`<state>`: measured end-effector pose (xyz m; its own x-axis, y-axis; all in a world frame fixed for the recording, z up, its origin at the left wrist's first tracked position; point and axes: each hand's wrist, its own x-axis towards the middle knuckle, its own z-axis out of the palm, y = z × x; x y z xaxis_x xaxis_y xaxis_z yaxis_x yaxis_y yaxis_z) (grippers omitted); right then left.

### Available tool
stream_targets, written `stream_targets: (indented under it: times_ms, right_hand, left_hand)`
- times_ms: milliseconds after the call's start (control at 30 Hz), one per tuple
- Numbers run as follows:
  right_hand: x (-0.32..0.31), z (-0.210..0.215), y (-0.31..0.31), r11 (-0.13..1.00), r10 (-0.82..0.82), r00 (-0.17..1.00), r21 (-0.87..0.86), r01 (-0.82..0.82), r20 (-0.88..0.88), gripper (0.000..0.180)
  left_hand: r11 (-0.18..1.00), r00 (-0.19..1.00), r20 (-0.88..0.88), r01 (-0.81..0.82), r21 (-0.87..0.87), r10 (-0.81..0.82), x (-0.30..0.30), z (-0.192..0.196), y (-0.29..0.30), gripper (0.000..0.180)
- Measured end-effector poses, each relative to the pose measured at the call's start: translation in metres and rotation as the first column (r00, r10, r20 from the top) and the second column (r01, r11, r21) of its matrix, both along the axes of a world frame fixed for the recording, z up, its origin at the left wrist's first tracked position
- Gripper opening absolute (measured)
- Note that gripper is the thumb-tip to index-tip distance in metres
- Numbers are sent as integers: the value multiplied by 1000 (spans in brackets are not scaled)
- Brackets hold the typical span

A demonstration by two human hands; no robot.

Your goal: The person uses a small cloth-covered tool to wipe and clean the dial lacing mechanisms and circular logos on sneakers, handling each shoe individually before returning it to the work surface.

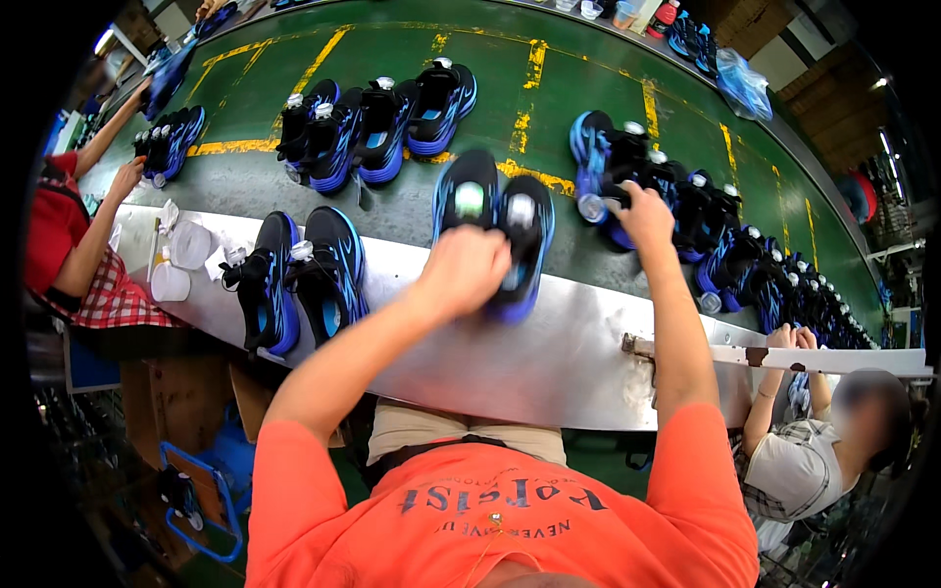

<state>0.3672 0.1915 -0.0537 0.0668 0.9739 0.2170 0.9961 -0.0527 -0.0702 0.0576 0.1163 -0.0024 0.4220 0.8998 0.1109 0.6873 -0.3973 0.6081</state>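
Observation:
My left hand (466, 272) is closed at the heel end of a black, blue and purple sneaker (456, 186), slightly blurred by motion. Its mate (534, 235) lies close against it, toe pointing away from me, over the edge between metal ledge and green surface. Farther right, my right hand (647, 218) grips a like sneaker (591, 147) by its heel end, beside a row of more sneakers (694, 211). White wads stick out of many shoe openings. Left of my left arm, a pair of sneakers (331, 269) stands on the metal ledge (421, 343).
More sneakers (382, 132) stand on the green surface (490, 88) with yellow lines. Round clear containers (186, 245) sit at the ledge's left. A white metal bar (823, 360) crosses at right. Co-workers are at left (74, 235) and right (799, 470); a blue-framed stand (201, 490) is below.

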Motion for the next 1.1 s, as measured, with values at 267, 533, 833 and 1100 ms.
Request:
stream_targets:
  times_ms: [267,533,833,1100]
  right_hand:
    - [-36,35,-60,953,233,931,257,-162,-280,51]
    - [-48,63,-135,946,58,807,-225,-232,-587,28]
    - [-60,88,-157,943,301,473,184,-278,-828,46]
    - [-98,48,-215,859,474,537,232,-457,-698,53]
  left_hand:
    - [912,750,-540,-215,348,383,-53,2,161,36]
    - [904,858,-289,-392,168,425,-93,-36,179,35]
    - [956,980,-51,-173,235,190,-36,80,-34,16]
    - [995,996,-76,-28,93,35,8,28,-190,27]
